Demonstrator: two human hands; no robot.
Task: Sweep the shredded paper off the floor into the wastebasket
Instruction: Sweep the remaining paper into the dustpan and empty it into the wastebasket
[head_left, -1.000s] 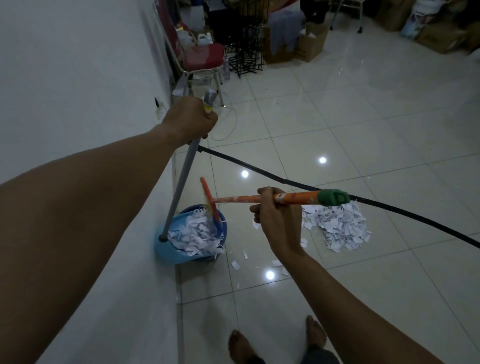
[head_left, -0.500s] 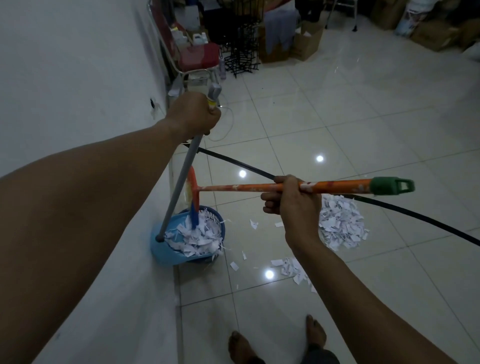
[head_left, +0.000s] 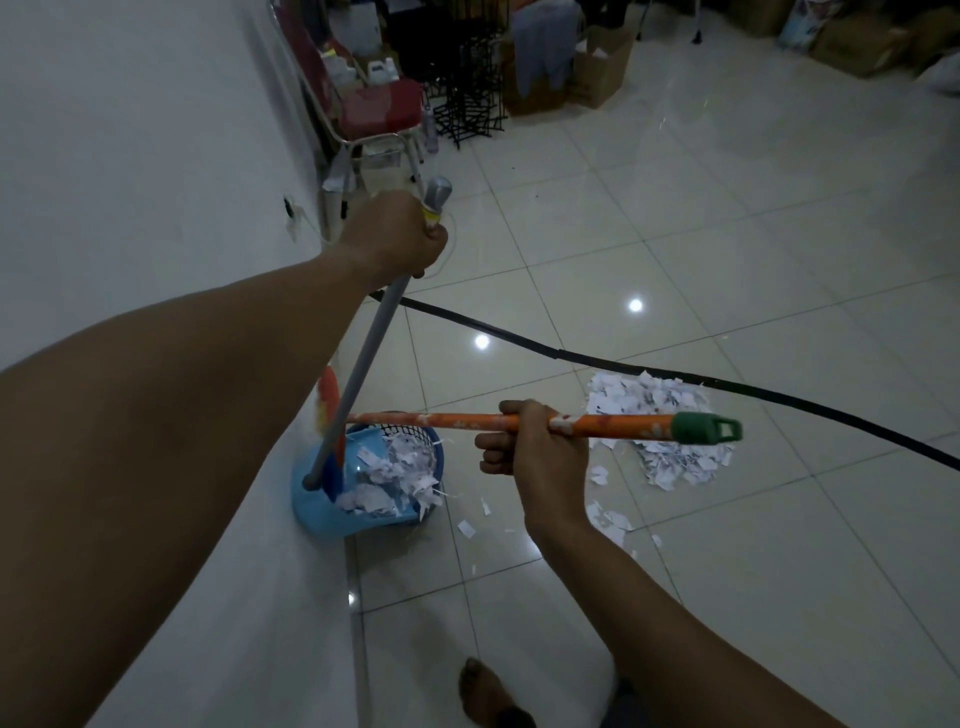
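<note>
While the left hand (head_left: 396, 236) grips the top of a grey dustpan handle (head_left: 363, 358), the right hand (head_left: 540, 452) holds an orange broom handle (head_left: 436, 420) level. Below, against the white wall (head_left: 130, 156), a blue mesh wastebasket (head_left: 415, 447) holds shredded paper. Another shredded paper pile (head_left: 660, 415) lies on the tiled floor (head_left: 727, 234), right of the wastebasket, touching a black cable (head_left: 519, 343).
</note>
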